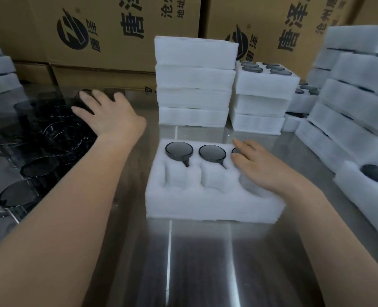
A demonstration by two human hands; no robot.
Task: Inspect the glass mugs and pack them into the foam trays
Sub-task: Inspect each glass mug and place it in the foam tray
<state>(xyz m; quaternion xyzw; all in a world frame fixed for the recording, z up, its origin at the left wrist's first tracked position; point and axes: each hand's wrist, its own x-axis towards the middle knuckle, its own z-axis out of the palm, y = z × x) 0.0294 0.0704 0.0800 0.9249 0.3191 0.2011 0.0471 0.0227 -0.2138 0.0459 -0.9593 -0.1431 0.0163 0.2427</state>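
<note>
I see the foam tray (pixel 205 200) on the steel table (pixel 194 262). Its back row holds three glass mugs: left mug (pixel 179 151), middle mug (pixel 212 153), third mug (pixel 235 150) mostly under the right hand (pixel 259 165), whose straight fingers lie flat on it. The front pockets show bare foam. The left hand (pixel 110 116), fingers spread and holding nothing, is over the loose mugs (pixel 50 134) at table left; I can't tell if it touches them. The mugs are dark smoky glass, rims up, with thin handles. Behind are stacked trays (pixel 194 85); a second stack (pixel 263 85) is topped with mugs.
</note>
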